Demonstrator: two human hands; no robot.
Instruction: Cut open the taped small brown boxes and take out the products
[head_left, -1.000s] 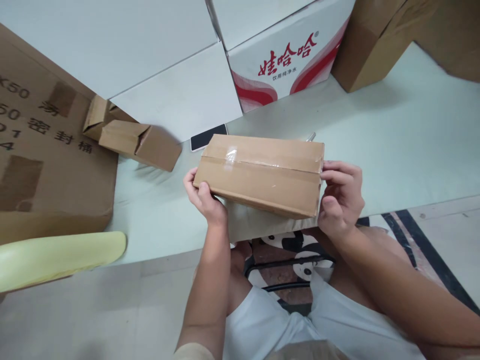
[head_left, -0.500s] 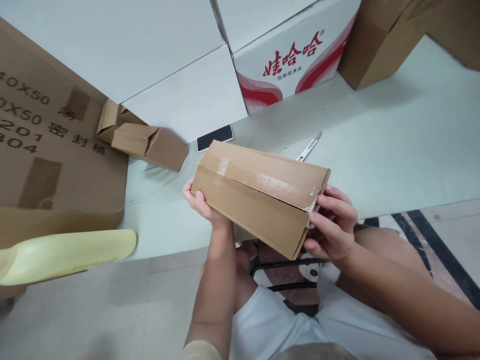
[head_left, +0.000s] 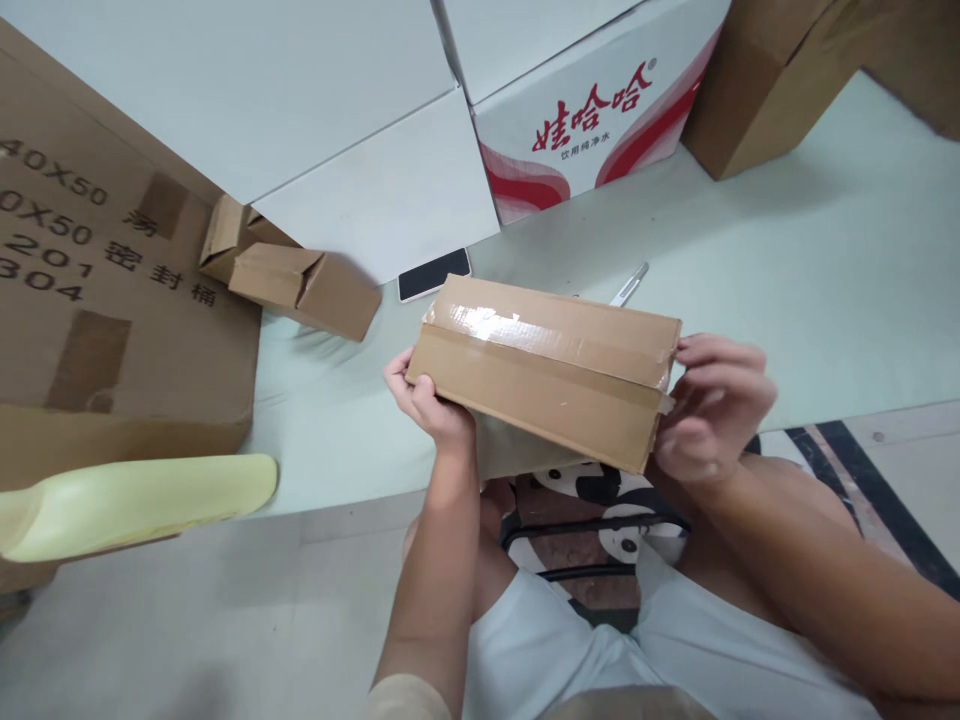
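I hold a long brown cardboard box (head_left: 555, 350) tilted above the table, with clear shiny tape (head_left: 487, 322) along its lengthwise seam. My left hand (head_left: 435, 405) grips the box's left end, thumb on the near face and fingers around the end. At the other end is my right hand (head_left: 720, 405), its fingers bent and apart, the upper fingertips against the box's edge. The thumb of that hand is blurred and stands off the box. A loose bit of tape (head_left: 666, 404) sticks out beside these fingers. Behind the box lies a utility knife (head_left: 630, 284), partly hidden.
A phone (head_left: 433, 275) lies on the pale green table (head_left: 795, 300). Small cartons (head_left: 307, 290) and a large carton (head_left: 135, 290) stand left, white boxes (head_left: 382, 200) and a red-printed carton (head_left: 600, 130) behind. A yellow-green chair part (head_left: 142, 505) juts in at left.
The box has risen slightly, shifted right and turned, so its tape now catches the light. My right hand has drawn right, its thumb coming away from the box end.
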